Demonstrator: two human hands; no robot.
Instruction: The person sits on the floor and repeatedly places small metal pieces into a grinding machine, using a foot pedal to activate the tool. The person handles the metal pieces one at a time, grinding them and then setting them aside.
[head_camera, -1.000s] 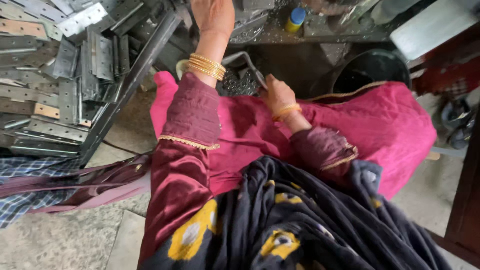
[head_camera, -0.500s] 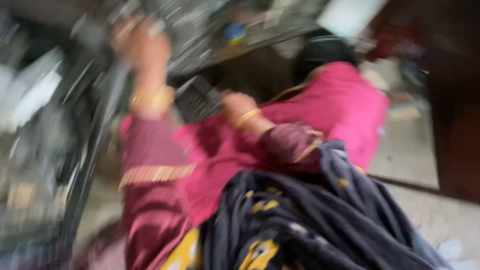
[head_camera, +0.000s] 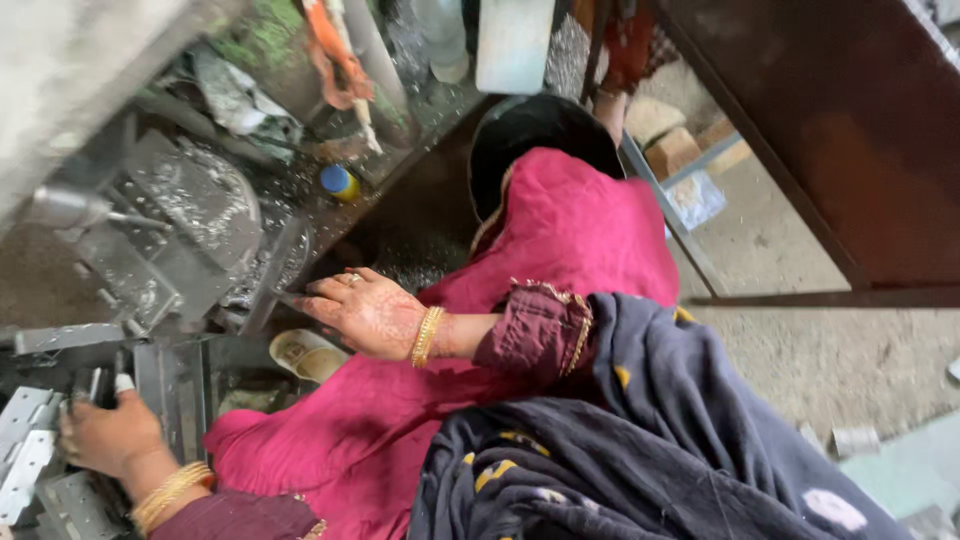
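I see the left hand (head_camera: 105, 435) w/ grip closed on a dark metal piece (head_camera: 95, 385) at near left by the stacked grey brackets (head_camera: 30, 450), while the right hand (head_camera: 365, 312), fingers spread and nothing held, rests just right of the press tabletop (head_camera: 180, 230), nearer it than the left.

Metal brackets (head_camera: 25, 455) left of machine (head_camera: 170, 240)

Small blue-and-yellow round container (head_camera: 339, 182) on the cluttered workbench (head_camera: 420, 110).
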